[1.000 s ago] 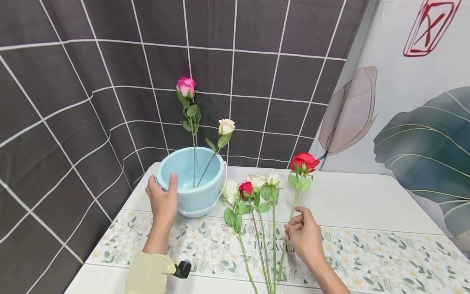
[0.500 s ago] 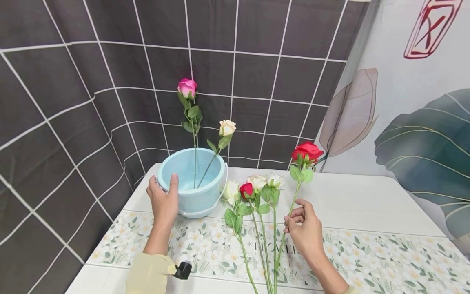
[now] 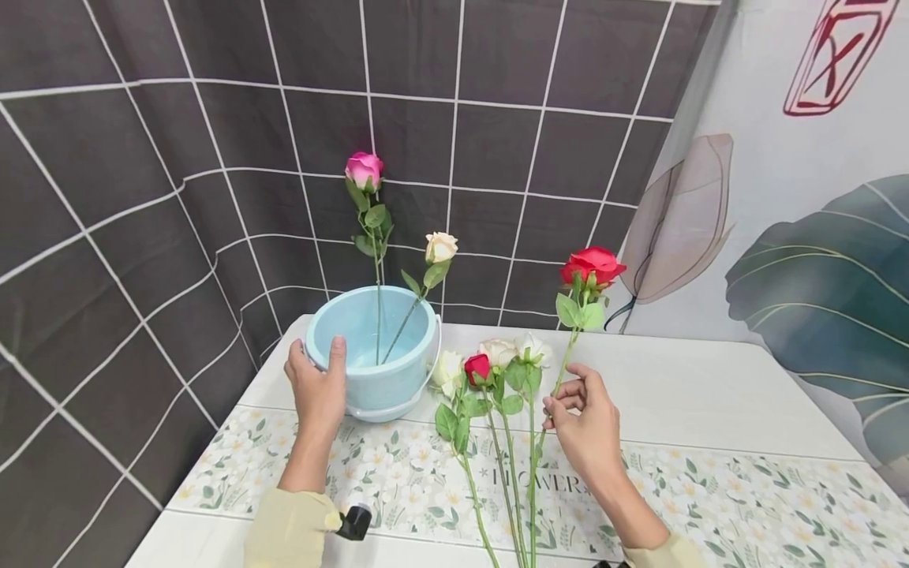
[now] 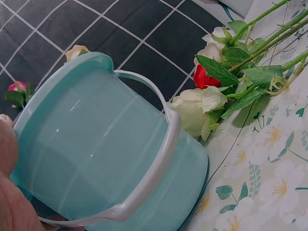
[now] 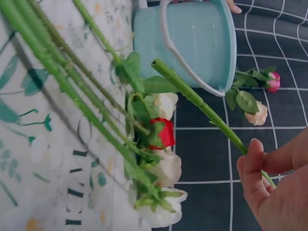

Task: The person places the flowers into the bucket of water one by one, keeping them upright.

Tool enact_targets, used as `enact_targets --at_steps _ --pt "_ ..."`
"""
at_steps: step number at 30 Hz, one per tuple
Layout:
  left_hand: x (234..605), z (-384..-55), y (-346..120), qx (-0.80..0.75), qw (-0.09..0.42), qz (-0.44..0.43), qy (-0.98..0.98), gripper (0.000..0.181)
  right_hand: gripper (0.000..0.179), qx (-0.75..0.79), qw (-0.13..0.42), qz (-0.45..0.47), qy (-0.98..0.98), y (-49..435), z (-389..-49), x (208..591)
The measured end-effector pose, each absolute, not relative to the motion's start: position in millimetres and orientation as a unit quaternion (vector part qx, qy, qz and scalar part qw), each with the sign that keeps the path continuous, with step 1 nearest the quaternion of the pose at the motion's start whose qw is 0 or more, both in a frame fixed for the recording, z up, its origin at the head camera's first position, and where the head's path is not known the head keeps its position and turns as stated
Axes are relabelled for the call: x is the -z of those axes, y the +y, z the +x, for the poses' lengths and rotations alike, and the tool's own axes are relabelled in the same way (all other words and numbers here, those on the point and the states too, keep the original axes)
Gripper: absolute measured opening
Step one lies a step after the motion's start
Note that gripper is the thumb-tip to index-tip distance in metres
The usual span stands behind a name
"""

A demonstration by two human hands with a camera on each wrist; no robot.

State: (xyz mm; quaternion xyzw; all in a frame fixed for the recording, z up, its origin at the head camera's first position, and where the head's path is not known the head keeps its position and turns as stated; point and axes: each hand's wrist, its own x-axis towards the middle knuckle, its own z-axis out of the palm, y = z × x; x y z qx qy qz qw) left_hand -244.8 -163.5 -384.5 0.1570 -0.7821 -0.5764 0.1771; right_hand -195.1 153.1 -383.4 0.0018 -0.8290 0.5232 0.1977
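The red rose (image 3: 592, 267) is in your right hand (image 3: 584, 418), pinched by the stem between thumb and fingers, bloom upward, just above the desk (image 3: 710, 379) and to the right of the bucket (image 3: 387, 386). The right-wrist view shows the cut end of its stem (image 5: 175, 82) hanging free. Your left hand (image 3: 317, 394) is clamped on the bucket's left side, thumb at the near rim; your two hands are well apart. The blue bucket stands on the desk, its pale handle (image 4: 156, 173) lowered on your side. Inside it, a pink rose (image 3: 364, 171) stands nearly straight and a cream rose (image 3: 441, 248) leans right. Between the bucket and your right hand lie a red bud (image 3: 476, 368) and three pale roses (image 3: 498, 352), stems toward you.
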Motion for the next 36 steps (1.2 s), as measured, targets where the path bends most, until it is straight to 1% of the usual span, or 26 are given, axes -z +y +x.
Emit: enact_targets --at_steps 8,13,19,25,36 --pt "384 -246 -164 0.578 0.176 0.160 -0.781 0.093 0.050 -0.519 0.223 0.022 -0.825 145 -202 377" --pt "385 -247 -164 0.577 0.177 0.160 -0.781 0.095 0.052 -0.516 0.240 0.033 -0.822 142 -208 373" --pt "386 -247 -164 0.577 0.177 0.162 -0.781 0.093 0.054 -0.521 0.246 0.049 -0.816 135 -215 364" --pt "386 -247 -164 0.575 0.177 0.162 -0.782 0.093 0.051 -0.538 0.250 0.065 -0.802 127 -222 355" --pt "386 -247 -164 0.575 0.176 0.164 -0.782 0.094 0.055 -0.545 0.284 0.094 -0.783 119 -235 342"
